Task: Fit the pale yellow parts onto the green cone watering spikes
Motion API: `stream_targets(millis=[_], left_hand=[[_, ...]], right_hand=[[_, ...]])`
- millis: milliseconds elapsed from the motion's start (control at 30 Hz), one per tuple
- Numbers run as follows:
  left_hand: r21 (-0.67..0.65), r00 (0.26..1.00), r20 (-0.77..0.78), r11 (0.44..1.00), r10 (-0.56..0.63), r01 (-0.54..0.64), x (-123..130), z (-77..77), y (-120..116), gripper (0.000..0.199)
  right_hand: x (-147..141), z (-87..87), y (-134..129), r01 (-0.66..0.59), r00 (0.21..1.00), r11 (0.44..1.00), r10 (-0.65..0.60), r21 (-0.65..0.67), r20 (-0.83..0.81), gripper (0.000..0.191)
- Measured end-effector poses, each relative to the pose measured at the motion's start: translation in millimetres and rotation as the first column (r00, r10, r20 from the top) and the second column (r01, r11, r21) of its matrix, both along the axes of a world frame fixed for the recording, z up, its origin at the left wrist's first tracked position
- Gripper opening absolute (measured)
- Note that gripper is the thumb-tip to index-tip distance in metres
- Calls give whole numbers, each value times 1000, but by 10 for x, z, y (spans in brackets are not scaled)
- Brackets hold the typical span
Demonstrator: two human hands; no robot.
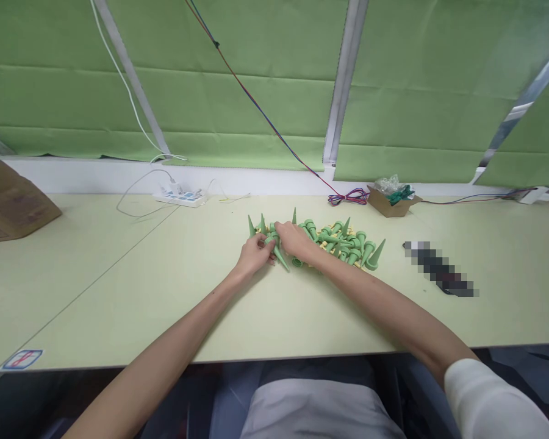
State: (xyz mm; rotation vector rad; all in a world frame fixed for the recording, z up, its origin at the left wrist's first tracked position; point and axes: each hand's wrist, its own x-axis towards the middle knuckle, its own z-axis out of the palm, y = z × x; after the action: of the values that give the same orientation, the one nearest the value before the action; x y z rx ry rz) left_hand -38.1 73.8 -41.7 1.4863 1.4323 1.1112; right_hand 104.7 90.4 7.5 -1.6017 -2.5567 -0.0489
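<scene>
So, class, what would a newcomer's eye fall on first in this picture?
Probably the heap of green conical spikes mixed with small yellow pieces on the table, with the left hand and right hand at its left end. Next, the green blinds behind, crossed by a red-and-blue cable slanting down to a coil beside a small cardboard box.

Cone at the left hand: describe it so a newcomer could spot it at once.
On the pale table, find the green cones, then the left hand at their left end. The cone is against that hand; unlike the upright cones behind, its tip points toward the table's near edge.
</scene>
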Motion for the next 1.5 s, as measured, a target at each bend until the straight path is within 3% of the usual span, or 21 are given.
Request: stream_targets(millis=[467, 1500], left_hand=[[-4, 1000, 11, 1000, 2, -2, 30, 49, -37, 25], [-10, 999, -44, 1000, -19, 18, 35, 87, -65, 22]], right_hand=[[-65, 119, -59, 96, 992, 992, -88, -86, 92, 27], [169, 186, -67, -48, 992, 987, 66, -154, 112, 27]])
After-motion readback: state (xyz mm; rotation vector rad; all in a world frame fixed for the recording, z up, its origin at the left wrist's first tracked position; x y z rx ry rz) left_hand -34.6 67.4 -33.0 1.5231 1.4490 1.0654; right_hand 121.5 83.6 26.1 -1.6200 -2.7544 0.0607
